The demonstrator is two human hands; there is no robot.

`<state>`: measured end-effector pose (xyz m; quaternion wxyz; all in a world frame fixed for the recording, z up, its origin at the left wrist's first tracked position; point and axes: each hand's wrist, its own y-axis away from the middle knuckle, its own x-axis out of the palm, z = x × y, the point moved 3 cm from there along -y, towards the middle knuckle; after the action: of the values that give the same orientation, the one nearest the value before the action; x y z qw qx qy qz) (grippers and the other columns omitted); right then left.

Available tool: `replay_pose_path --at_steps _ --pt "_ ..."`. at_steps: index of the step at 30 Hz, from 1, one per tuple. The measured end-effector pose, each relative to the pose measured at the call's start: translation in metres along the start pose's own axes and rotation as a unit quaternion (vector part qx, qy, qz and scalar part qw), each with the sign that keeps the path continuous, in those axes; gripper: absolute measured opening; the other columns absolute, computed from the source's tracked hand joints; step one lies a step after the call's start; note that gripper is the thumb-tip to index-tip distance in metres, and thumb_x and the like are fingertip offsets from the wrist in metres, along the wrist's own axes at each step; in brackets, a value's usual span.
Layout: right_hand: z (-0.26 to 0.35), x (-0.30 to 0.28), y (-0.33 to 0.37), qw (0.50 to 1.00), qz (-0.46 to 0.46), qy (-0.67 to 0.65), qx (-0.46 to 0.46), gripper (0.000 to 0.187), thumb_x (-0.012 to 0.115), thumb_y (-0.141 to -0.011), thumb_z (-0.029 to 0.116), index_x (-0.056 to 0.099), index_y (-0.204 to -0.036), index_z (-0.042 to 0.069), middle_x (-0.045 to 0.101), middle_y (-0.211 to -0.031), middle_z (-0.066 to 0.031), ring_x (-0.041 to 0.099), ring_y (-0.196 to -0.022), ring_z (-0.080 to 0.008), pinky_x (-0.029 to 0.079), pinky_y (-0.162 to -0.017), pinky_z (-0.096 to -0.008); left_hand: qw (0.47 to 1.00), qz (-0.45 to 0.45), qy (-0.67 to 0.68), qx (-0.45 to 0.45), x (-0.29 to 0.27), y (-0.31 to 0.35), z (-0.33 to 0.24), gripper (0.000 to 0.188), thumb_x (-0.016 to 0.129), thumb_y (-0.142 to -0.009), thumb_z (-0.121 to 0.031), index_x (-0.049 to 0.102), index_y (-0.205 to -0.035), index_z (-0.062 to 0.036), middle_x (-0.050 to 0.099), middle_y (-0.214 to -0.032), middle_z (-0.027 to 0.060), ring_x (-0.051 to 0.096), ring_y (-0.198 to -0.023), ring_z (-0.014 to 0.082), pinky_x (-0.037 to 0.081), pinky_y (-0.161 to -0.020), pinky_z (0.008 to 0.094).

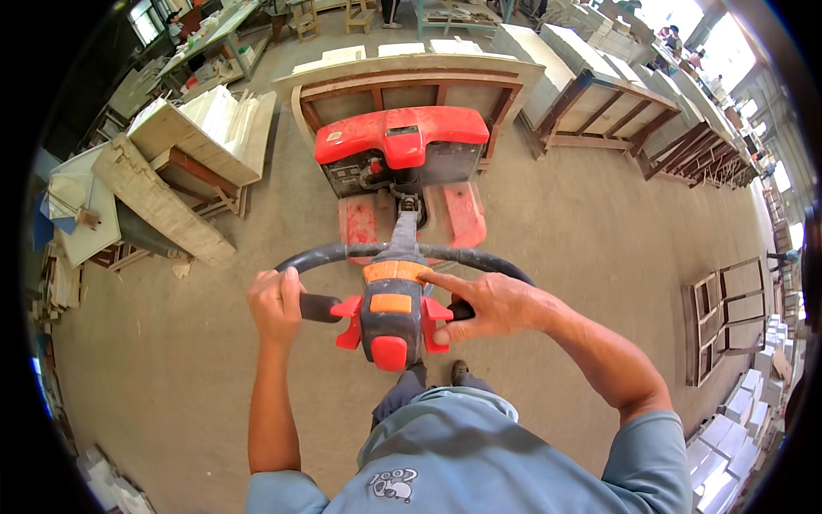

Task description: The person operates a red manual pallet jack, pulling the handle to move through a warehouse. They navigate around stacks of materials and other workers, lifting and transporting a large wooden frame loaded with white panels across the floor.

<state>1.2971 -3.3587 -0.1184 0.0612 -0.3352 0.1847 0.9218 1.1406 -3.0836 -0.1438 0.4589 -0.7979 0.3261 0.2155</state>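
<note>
A red electric pallet truck (pixel 454 124) stands in front of me, its black tiller head (pixel 393 321) reaching back toward my body. My left hand (pixel 276 306) is closed round the left side of the tiller handle, beside the black grip (pixel 320 307). On the other side my right hand (pixel 497 306) is round the right grip. Its index finger stretches to the orange band (pixel 396 271) atop the head, and its thumb lies by the right red paddle (pixel 435 321). A red button (pixel 389 353) sits at the head's near end.
Beyond the truck stands a wooden-framed rack (pixel 402 81) with white slabs on top. More slab racks stand at left (pixel 214 141) and right (pixel 608 107). An empty metal frame (pixel 728 317) rests far right, near stacked white blocks (pixel 728 437). My shoes (pixel 460 372) are below the tiller.
</note>
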Motion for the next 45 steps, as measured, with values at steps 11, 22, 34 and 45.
replay_pose_path --at_steps 11,22,34,45 --pt "0.000 0.001 0.003 0.999 0.014 0.027 0.037 0.097 0.061 -0.083 0.071 0.032 -0.153 0.010 0.055 -0.062 -0.0211 0.059 -0.063 -0.0382 0.043 -0.062 -0.0466 1.000 0.002 0.020 0.005 0.003 0.001 -0.002 0.045 0.050 -0.097 -0.017 0.056 -0.055 -0.0028 0.053 -0.053 0.0111 0.050 -0.052 0.0298 0.040 -0.062 0.0427" --pt "-0.001 0.002 0.004 0.999 0.003 0.038 0.024 0.092 0.062 -0.085 0.067 0.036 -0.152 0.009 0.062 -0.081 -0.0217 0.062 -0.069 -0.0359 0.046 -0.067 -0.0434 1.000 -0.019 0.009 0.021 0.002 0.003 0.002 0.039 0.055 -0.094 -0.014 0.056 -0.056 -0.0060 0.054 -0.054 0.0106 0.052 -0.053 0.0314 0.041 -0.059 0.0420" --pt "-0.018 0.007 0.000 0.985 -0.114 0.047 -0.121 0.087 0.061 -0.087 0.063 0.037 -0.151 0.009 0.068 -0.094 -0.0192 0.066 -0.084 -0.0350 0.049 -0.077 -0.0441 0.999 -0.027 -0.010 0.021 0.007 0.000 0.004 0.039 0.056 -0.095 -0.018 0.056 -0.057 -0.0060 0.053 -0.054 0.0110 0.052 -0.053 0.0321 0.041 -0.058 0.0427" --pt "-0.012 0.009 0.002 0.999 -0.031 0.021 -0.036 0.090 0.067 -0.085 0.061 0.040 -0.148 0.003 0.052 -0.138 -0.0249 0.056 -0.121 -0.0388 0.044 -0.100 -0.0422 0.999 -0.029 -0.027 0.010 0.009 0.010 0.006 0.041 0.055 -0.095 -0.021 0.059 -0.057 -0.0068 0.056 -0.055 0.0115 0.054 -0.053 0.0329 0.042 -0.057 0.0449"
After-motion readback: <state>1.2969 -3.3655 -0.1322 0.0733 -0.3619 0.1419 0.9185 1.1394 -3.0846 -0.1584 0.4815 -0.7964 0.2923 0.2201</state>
